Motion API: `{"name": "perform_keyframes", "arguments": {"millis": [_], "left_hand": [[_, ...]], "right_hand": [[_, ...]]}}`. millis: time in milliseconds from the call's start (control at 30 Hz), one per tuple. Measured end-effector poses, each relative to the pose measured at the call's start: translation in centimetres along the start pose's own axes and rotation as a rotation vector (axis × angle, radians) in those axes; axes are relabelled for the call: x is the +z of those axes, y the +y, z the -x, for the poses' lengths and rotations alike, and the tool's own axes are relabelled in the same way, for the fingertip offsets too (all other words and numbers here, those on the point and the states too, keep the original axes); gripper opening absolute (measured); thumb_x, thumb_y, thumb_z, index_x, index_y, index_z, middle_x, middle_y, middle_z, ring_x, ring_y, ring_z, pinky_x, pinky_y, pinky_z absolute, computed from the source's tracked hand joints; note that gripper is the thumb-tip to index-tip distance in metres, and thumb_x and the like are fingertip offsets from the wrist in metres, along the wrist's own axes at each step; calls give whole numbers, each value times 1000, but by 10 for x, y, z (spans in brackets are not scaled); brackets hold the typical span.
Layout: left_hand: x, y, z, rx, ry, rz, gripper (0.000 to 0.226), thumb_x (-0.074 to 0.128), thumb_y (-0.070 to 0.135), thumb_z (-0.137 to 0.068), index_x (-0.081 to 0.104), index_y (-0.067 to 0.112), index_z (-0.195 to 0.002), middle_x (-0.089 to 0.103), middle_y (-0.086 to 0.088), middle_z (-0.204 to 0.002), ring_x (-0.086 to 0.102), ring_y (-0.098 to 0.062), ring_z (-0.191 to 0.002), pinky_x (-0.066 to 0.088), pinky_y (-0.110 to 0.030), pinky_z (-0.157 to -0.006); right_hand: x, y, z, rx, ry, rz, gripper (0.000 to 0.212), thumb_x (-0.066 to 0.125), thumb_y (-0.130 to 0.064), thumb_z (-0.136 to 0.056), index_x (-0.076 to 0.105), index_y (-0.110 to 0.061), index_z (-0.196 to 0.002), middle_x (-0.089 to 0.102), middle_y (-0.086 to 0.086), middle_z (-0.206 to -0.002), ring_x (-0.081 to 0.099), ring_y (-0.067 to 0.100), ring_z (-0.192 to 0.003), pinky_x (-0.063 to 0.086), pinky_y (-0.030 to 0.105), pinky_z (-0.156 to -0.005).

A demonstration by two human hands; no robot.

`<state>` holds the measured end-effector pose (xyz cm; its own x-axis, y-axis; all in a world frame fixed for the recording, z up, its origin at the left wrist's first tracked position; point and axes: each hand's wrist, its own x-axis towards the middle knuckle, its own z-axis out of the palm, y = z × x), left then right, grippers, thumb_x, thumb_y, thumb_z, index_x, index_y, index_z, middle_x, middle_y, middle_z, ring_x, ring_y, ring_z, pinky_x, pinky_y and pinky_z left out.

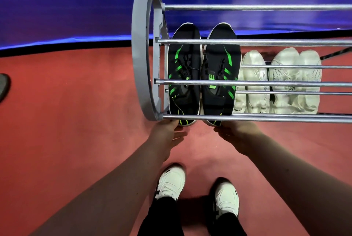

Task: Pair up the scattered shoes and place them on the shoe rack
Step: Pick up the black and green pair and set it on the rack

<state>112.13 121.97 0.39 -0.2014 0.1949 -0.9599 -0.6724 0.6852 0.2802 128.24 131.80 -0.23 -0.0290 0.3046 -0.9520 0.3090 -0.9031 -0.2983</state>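
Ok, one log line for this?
black-green sneakers: on shoe rack | left hand: at left heel | right hand: at right heel | white sneakers: racked at right

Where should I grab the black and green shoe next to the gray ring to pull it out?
Probably the heel of the left black shoe, reaching from the front, where you stand. Only the heel sticks out under the front bar; other bars cross above the rest.
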Motion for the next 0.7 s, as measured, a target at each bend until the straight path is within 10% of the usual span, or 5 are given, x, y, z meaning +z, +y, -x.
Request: {"name": "perform_keyframes", "arguments": {"millis": [233, 700], "left_hand": [[1, 3, 0, 5, -6, -50, 20, 46, 19, -98, 54, 8, -113, 62, -8, -91, 66, -23, -77, 54, -31, -69], [2, 1, -1, 39, -2, -94, 24, 43, 24, -99, 51, 5, -111, 60, -7, -87, 65, -21, -73, 53, -31, -75]], "right_hand": [[-16, 10, 10, -90, -101, -194, 23, 44, 17, -88, 59, 6, -101, 65, 19, -93, 63, 31, -89, 51, 34, -92], [-20, 15, 12, -74, -142, -302, 28, 42, 17, -88, 60, 2, -104, 66, 21, -100, 65, 30, -90, 56, 28, -80]]}}
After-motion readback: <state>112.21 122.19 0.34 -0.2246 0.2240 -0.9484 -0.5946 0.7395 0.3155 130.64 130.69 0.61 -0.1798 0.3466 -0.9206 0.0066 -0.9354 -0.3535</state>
